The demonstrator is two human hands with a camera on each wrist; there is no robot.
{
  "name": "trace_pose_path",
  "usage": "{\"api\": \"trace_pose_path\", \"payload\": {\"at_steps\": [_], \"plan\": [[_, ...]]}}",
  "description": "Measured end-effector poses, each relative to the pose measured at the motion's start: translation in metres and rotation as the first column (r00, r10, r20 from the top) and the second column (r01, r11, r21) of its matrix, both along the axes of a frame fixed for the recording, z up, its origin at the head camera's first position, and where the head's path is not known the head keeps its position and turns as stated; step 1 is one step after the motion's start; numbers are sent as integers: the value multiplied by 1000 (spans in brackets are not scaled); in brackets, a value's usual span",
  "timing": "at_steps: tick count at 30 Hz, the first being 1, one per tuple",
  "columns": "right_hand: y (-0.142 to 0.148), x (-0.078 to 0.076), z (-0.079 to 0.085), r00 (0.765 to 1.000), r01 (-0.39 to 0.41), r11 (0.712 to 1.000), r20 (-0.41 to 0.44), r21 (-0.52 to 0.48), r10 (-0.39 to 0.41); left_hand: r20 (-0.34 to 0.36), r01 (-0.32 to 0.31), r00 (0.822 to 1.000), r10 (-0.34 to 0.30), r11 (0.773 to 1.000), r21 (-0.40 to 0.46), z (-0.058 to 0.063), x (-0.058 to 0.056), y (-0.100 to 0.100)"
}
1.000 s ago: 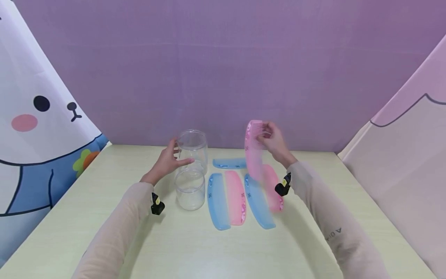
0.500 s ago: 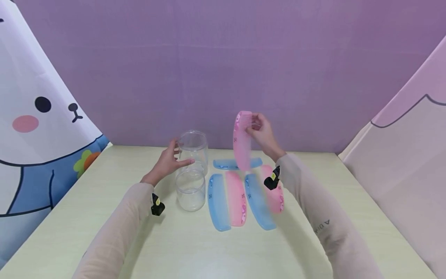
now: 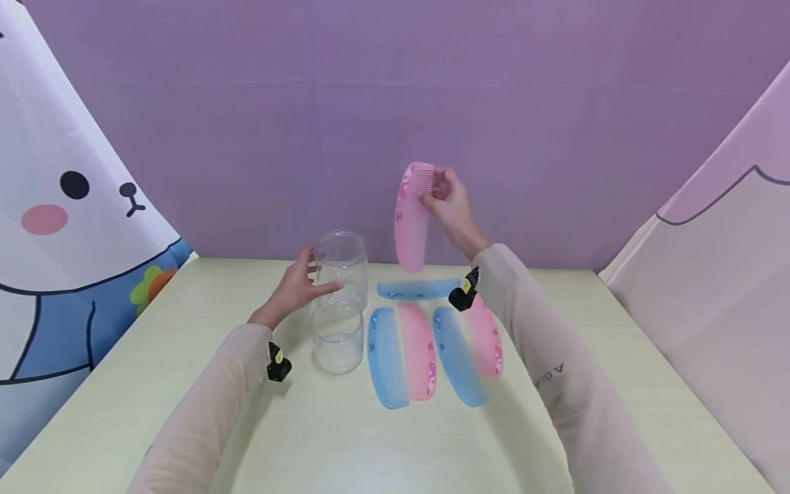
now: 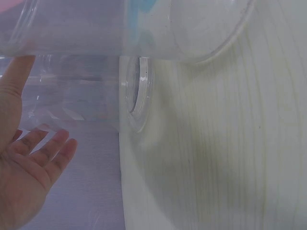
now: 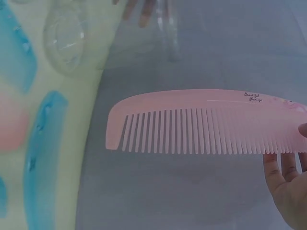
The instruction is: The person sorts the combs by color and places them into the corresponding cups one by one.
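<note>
My right hand (image 3: 452,209) pinches a pink comb (image 3: 412,216) by its upper end and holds it upright above the table; its teeth face right. In the right wrist view the comb (image 5: 206,100) shows its coarse and fine teeth and small printed lettering. My left hand (image 3: 296,289) holds the rear clear jar (image 3: 342,257), thumb in front and fingers at its far left side; the left wrist view shows this hand (image 4: 29,172) around the transparent wall. A second clear jar (image 3: 337,350) stands just in front of it. Both jars look open-topped.
Right of the jars, a blue comb (image 3: 387,363), a pink comb (image 3: 418,357), another blue comb (image 3: 459,363) and another pink comb (image 3: 487,336) lie lengthwise. Behind them one blue comb (image 3: 413,289) lies crosswise. A purple cloth (image 3: 395,103) hangs beyond the table.
My right hand has raised the pink comb and carried it left, from above the combs on the right toward the jars. The left hand and jars stay put.
</note>
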State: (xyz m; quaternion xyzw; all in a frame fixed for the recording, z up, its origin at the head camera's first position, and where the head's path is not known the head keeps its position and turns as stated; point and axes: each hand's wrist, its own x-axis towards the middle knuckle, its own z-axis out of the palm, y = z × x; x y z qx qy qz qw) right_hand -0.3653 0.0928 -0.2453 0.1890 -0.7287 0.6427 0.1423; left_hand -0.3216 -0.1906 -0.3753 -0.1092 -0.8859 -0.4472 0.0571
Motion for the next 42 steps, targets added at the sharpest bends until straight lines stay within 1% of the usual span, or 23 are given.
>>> {"api": "trace_pose_path", "payload": {"at_steps": [6,13,17,21,25,28,33,38,42], "plan": [[-13,-1,12,1000,-13,997,-11,-75,12,-4,-2,1000,2,1000,1,1,1,1],[-24,-2,21,1000,-25,987,-16,-161,22,-3,-1,1000,1,1000,-12,1,0,1],[-32,-2,25,999,-34,975,-27,-221,29,13,-12,1000,12,1000,-13,2,1,2],[-40,-1,30,998,-47,957,-43,-285,36,9,-6,1000,6,1000,-17,3,2,2],[-49,1,33,997,-66,942,-46,-330,54,6,-4,1000,4,1000,-16,2,3,1],[-56,2,33,997,-71,940,-36,-333,62,2,-6,1000,6,1000,-15,2,3,0],[-67,3,28,998,-64,944,-20,-323,61,-1,0,1000,0,1000,-14,3,3,-1],[-75,3,20,998,-62,955,0,-292,65,-1,9,1000,-9,1000,-10,3,4,0],[-80,5,12,998,-65,968,9,-243,69,-4,7,1000,-7,1000,-15,3,5,1]]}}
